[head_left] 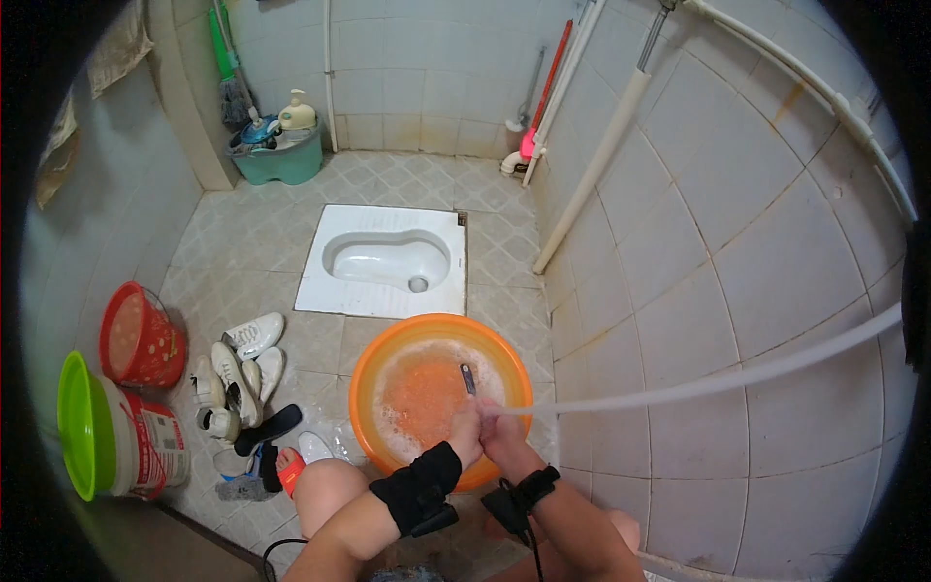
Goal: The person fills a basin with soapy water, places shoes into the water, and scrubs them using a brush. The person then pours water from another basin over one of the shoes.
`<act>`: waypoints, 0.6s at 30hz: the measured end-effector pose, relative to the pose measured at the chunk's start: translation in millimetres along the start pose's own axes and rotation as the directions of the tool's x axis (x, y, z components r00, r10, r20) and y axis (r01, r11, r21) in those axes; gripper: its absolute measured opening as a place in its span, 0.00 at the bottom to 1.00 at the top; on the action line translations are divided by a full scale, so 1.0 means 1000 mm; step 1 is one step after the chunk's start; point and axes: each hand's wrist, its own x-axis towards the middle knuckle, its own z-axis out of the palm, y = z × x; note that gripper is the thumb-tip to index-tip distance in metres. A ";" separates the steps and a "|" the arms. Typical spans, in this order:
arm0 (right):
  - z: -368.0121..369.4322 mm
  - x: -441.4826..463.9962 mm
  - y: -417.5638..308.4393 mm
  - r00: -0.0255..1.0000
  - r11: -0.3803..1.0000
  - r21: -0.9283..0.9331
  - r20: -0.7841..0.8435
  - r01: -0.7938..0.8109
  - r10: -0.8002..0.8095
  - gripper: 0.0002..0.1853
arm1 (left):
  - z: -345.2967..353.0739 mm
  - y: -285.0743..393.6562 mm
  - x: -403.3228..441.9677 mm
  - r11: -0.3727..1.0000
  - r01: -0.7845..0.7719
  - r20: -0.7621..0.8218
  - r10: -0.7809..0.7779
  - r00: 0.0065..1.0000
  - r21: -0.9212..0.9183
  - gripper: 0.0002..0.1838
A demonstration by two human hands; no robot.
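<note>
An orange basin on the floor holds foamy water. Over its right part my left hand and my right hand are close together, both closed. A slim dark object with a pale tip juts forward from my left hand, the rest hidden by the fingers. The white hose runs in from the right, and its end disappears in my right hand.
Ahead lies a white squat toilet. Shoes, a red bucket and a lime-green basin stand at the left. A teal tub sits at the back left. Tiled wall rises close on the right.
</note>
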 end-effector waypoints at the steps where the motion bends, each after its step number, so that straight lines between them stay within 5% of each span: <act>1: -0.010 0.010 0.003 0.998 1.000 0.008 0.062 0.009 -0.009 0.05 | 0.002 0.001 -0.001 0.997 0.019 0.024 -0.017 1.000 -0.068 0.16; 3: -0.024 0.024 0.007 0.992 1.000 0.017 0.122 0.016 -0.018 0.05 | 0.010 0.006 -0.011 0.999 0.007 0.015 -0.006 1.000 -0.043 0.15; 9: -0.029 0.029 0.010 0.998 1.000 -0.013 -0.055 -0.018 0.018 0.05 | 0.000 0.002 0.008 0.998 0.050 -0.003 -0.050 0.999 0.034 0.07; 12: 0.021 -0.020 -0.012 0.976 0.987 -0.109 -0.170 0.121 -0.138 0.06 | -0.006 -0.006 0.014 0.997 0.063 0.021 -0.064 0.998 0.043 0.07; 18: 0.003 0.000 -0.001 0.964 0.988 -0.018 -0.220 0.152 -0.152 0.04 | 0.005 -0.013 0.016 0.994 0.104 -0.018 -0.105 0.994 -0.040 0.07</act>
